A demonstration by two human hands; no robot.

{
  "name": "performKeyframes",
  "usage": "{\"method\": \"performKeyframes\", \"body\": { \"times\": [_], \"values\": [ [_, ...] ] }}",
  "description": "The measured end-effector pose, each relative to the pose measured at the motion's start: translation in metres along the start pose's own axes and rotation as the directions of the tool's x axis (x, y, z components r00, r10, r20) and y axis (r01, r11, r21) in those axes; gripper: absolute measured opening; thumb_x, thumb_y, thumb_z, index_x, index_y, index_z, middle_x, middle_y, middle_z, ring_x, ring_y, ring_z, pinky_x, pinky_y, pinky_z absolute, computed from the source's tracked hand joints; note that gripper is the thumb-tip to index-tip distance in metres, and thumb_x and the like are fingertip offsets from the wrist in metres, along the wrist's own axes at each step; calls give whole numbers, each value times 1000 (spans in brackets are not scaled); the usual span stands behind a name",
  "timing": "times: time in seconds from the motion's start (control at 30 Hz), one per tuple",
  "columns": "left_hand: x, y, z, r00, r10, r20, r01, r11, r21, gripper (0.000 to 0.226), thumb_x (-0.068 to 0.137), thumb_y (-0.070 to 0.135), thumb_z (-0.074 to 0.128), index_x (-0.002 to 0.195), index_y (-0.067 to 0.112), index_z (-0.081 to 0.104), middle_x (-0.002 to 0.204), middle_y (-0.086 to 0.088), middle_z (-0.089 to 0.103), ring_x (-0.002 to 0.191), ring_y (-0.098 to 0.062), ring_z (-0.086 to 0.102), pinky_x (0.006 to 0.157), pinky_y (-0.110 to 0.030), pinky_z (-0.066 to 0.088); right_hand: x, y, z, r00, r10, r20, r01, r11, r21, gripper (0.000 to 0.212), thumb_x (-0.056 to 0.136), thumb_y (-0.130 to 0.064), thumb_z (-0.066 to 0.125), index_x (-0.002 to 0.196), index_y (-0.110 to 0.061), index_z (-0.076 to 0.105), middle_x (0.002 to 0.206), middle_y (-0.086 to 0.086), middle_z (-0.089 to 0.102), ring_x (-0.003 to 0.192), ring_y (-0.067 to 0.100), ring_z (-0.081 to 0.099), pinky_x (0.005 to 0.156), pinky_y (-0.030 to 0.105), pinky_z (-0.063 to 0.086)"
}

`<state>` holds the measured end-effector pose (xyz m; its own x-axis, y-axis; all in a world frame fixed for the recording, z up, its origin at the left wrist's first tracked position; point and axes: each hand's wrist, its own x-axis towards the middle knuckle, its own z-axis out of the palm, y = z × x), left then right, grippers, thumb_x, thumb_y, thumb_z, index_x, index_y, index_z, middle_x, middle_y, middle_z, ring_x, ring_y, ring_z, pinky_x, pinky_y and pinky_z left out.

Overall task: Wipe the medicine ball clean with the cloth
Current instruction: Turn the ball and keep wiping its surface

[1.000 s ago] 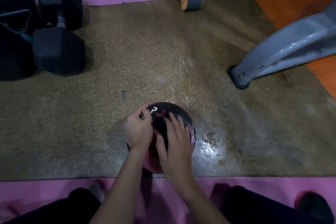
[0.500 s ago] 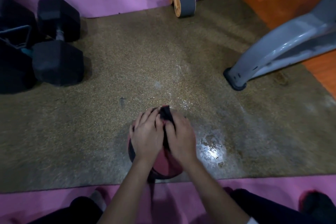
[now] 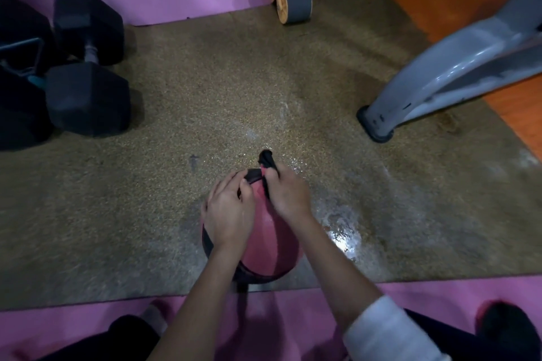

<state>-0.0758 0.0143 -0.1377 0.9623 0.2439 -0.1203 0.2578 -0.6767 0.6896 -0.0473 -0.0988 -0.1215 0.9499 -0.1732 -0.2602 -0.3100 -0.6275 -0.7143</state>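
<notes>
Directly beneath both hands, on the mat (image 3: 205,97): the medicine ball (image 3: 268,240). Over its left flank, the left hand (image 3: 228,211), cupped, fingers curled against it; just beside, the right hand (image 3: 286,193), fisted round the dark cloth (image 3: 265,159), one end poking out beyond the knuckles. Best: brace hard with the left, press cloth flat, drag toward the wrist in overlapping strokes, roll to reach the underside.

A speckled brown mat (image 3: 223,91) was laid over pink flooring (image 3: 58,327), bordered by a black dumbbell (image 3: 88,99), an ab wheel (image 3: 294,4) and a grey machine leg (image 3: 440,76).
</notes>
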Motion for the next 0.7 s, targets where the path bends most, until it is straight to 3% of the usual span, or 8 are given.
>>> {"method": "performKeyframes", "body": {
  "times": [0.1, 0.17, 0.27, 0.33, 0.4, 0.47, 0.57, 0.7],
  "values": [
    [3, -2, 1, 1000, 14, 3, -13, 1000, -25, 67, 87, 54, 19, 129, 32, 65, 140, 11, 59, 136, -17, 48, 111, -53, 37, -73, 3, 18, 969, -211, -127, 206, 977, -52, 43, 94, -34, 35, 129, -19, 56, 133, -2, 57, 129, 15, 47, 109, 34, 33],
    [5, -6, 0, 998, 52, 19, -51, 999, -18, 68, 88, 54, 17, 130, 30, 65, 141, 9, 59, 137, -18, 47, 112, -52, 37, -89, 7, 15, 942, -303, -141, 299, 953, -53, 46, 94, -29, 37, 135, -16, 52, 140, -3, 52, 136, 11, 40, 116, 30, 24],
    [3, -7, 1, 996, 85, 41, -87, 996, 27, 65, 90, 51, 18, 133, 30, 62, 144, 7, 56, 141, -19, 43, 114, -53, 34, -29, -2, 4, 981, -191, -31, 190, 982, -20, 31, 96, -27, 39, 110, -13, 64, 111, 5, 66, 106, 22, 58, 86, 33, 42],
    [-2, -3, 3, 996, 80, 44, -82, 996, 46, 64, 91, 50, 17, 134, 32, 60, 145, 8, 55, 143, -18, 40, 116, -54, 31, 17, -9, 0, 996, 1, 93, 3, 999, -47, 33, 98, -30, 39, 101, -11, 66, 103, 13, 68, 98, 31, 61, 71, 33, 37],
    [-3, -2, 3, 998, 63, 30, -64, 997, 47, 63, 91, 49, 18, 134, 31, 61, 144, 8, 55, 142, -18, 42, 115, -55, 31, 14, -11, 5, 998, 23, 64, -18, 996, -86, 33, 97, -31, 40, 103, -12, 65, 104, 11, 67, 98, 31, 61, 72, 33, 38],
    [2, -5, 1, 998, 53, 34, -54, 998, 23, 61, 92, 48, 22, 133, 28, 62, 143, 6, 57, 139, -20, 46, 112, -55, 35, -37, -6, 15, 982, -171, -76, 168, 985, -44, 33, 97, -31, 39, 114, -17, 63, 115, 2, 65, 110, 21, 58, 91, 33, 42],
    [8, -8, -1, 998, 45, 41, -44, 999, -24, 61, 91, 49, 22, 132, 29, 63, 141, 7, 59, 137, -19, 47, 112, -51, 37, -95, 8, 20, 941, -294, -166, 297, 955, -10, 46, 99, -32, 32, 141, -21, 47, 146, -6, 46, 141, 8, 32, 118, 28, 18],
    [4, -3, -1, 998, 49, 35, -49, 999, 1, 65, 90, 51, 19, 133, 28, 63, 142, 7, 58, 139, -17, 45, 114, -51, 34, -13, -3, 6, 994, -105, -25, 105, 994, -29, 33, 97, -29, 38, 110, -12, 63, 110, 8, 66, 106, 28, 59, 81, 33, 40]
  ]
}}
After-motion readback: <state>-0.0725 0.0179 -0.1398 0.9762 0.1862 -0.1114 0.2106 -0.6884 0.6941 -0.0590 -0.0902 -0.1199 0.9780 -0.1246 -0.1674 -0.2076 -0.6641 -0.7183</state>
